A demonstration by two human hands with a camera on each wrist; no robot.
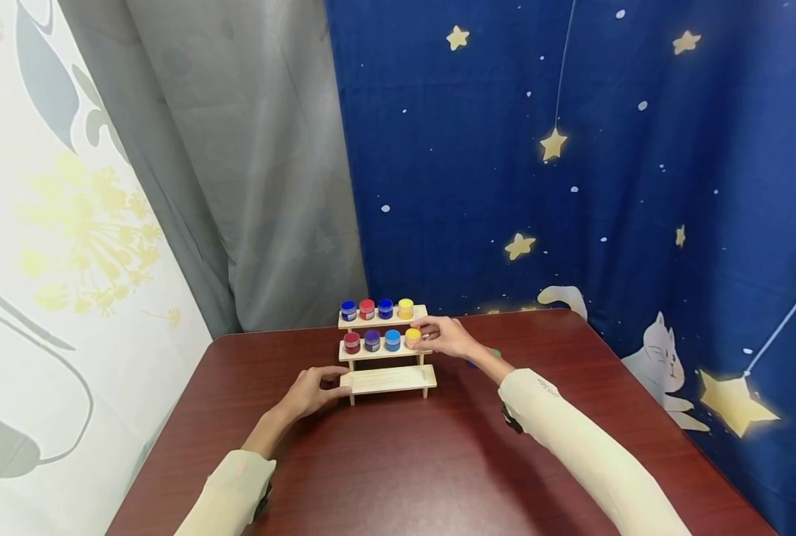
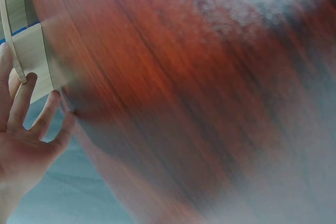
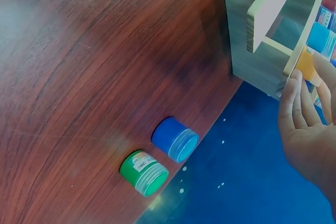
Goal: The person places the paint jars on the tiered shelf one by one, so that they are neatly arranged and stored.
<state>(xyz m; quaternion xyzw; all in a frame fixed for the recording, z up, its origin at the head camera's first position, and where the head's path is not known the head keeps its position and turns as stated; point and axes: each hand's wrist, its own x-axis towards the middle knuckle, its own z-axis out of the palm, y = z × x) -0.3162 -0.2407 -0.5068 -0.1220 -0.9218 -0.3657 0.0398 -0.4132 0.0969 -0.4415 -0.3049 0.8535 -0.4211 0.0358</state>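
Note:
A three-step wooden rack stands on the table, with small paint jars along its top and middle steps. My left hand holds the left end of the lowest step between thumb and fingers; in the left wrist view its fingers spread by the rack's side panel. At the right end of the middle step, my right hand pinches a yellow paint jar. Beside that jar sit a light blue jar, a purple jar and a dark red jar.
On the top step are several jars, including a red jar and another yellow jar. A green jar and a blue jar stand near the table's far edge, mostly behind my right forearm in the head view. Curtains hang behind the table.

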